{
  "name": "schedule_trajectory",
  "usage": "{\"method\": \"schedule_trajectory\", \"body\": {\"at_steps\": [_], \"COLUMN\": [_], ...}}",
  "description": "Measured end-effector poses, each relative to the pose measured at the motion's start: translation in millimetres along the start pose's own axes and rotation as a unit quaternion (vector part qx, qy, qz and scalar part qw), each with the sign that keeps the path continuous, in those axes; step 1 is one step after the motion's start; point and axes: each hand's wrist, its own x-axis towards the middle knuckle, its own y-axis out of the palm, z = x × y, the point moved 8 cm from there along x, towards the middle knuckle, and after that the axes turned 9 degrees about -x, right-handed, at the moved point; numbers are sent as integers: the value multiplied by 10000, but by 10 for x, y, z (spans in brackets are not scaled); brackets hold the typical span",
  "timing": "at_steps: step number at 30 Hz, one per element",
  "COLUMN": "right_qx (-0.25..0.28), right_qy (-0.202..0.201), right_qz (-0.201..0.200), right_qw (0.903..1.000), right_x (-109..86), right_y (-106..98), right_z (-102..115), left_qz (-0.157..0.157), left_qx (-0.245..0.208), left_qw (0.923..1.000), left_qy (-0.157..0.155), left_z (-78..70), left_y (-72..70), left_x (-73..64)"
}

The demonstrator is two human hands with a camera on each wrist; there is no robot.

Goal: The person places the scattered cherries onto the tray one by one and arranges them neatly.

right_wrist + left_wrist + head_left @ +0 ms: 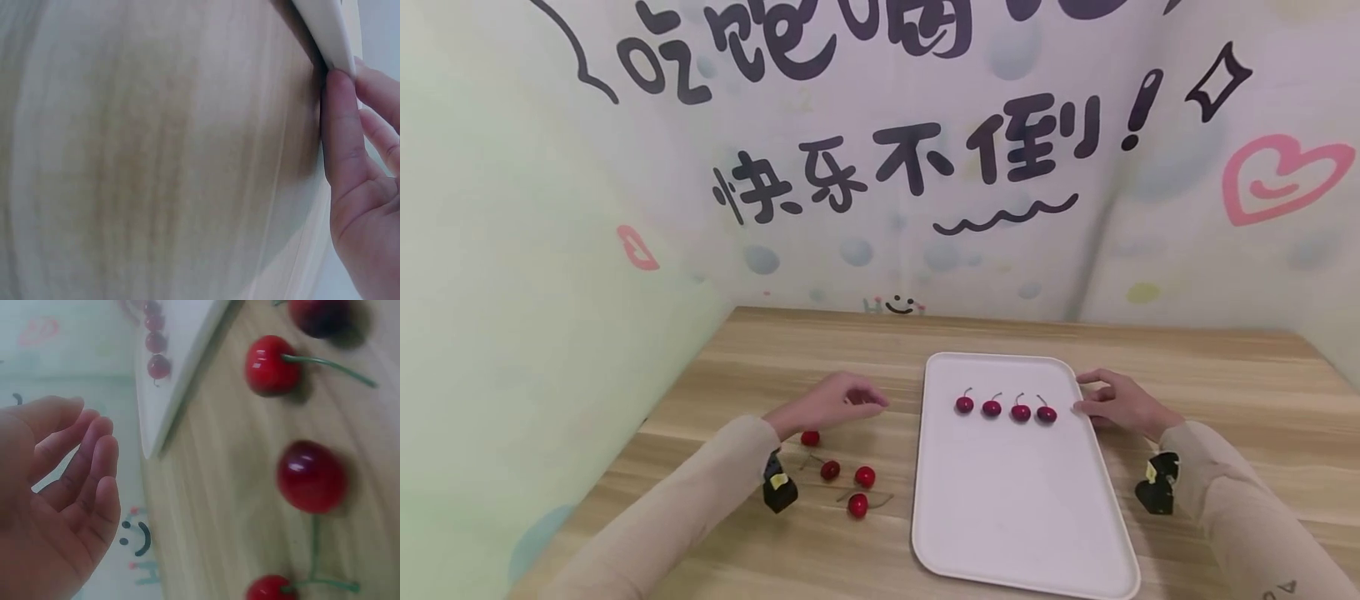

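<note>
A white rectangular tray (1007, 508) lies on the wooden table, with a row of several dark red cherries (992, 409) near its far end, stems pointing away. My right hand (1123, 404) holds the tray's right edge near the far corner; in the right wrist view its thumb and fingertips (340, 87) are at the rim (325, 31). To the left of the tray, my left hand (842, 402) hovers with loosely bent fingers and nothing in them. Several brighter red cherries (865, 477) with green stems lie on the table beneath and in front of its wrist.
The wooden table (760, 550) runs back to a wall covering (850, 250) with black lettering, a smiley and pink hearts. Black wrist devices with yellow marks are on the left wrist (780, 492) and right wrist (1156, 496). Beige sleeves cover both forearms.
</note>
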Motion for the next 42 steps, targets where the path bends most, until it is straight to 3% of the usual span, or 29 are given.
{"method": "schedule_trajectory", "body": {"at_steps": [9,18,26,30,42], "right_qx": [10,249,195,224,264], "right_qy": [-8,-245,-180,-162,-211], "right_qz": [50,-30,4,4,-2], "right_qw": [10000,9994,9996,9996,9994], "right_x": [2,-2,10,17,35], "right_y": [-14,-24,-4,1,-14], "right_z": [-37,6,-25,-34,-20], "left_qz": [-151,-288,-87,-85,-65], "left_qx": [-145,-221,-642,-758,-420], "left_qw": [9998,9993,9968,9947,9981], "left_qy": [0,68,-466,-688,-457], "left_z": [262,585,823,878,848], "left_y": [-83,-182,-156,-146,-119], "left_x": [-321,-493,-579,-594,-540]}}
